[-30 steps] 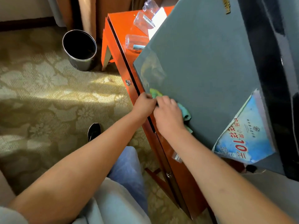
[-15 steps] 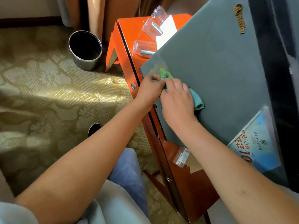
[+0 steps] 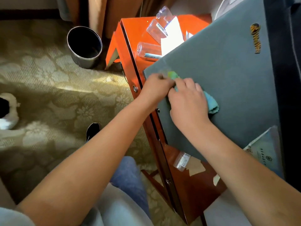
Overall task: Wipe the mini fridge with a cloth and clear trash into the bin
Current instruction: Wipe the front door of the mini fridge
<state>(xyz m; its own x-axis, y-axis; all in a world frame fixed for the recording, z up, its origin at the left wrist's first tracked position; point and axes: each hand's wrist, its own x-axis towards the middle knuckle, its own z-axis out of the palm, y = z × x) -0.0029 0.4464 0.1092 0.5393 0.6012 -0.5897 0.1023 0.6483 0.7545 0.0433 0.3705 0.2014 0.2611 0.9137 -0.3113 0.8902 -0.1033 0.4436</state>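
Observation:
The mini fridge [image 3: 219,62] shows a grey flat face with a gold logo near its far edge. A teal and green cloth [image 3: 212,104] lies bunched on that face near its left corner. My right hand [image 3: 189,101] sits on top of the cloth with fingers bent over it. Beside it at the fridge's edge, my left hand [image 3: 154,90] pinches the cloth's green end. A round metal bin [image 3: 84,46] stands on the carpet to the far left, its inside dark.
The fridge sits on an orange table [image 3: 130,35] bearing clear plastic bottles [image 3: 147,50] and a white paper [image 3: 172,38]. Nearer lie a small bottle [image 3: 181,160] and torn paper scraps [image 3: 195,167]. A blue leaflet [image 3: 263,154] lies on the fridge. A slipper [image 3: 8,111] lies on the carpet.
Both hands have slid the cloth along the fridge's face toward its far left corner, away from the blue leaflet. The view has shifted to show more carpet.

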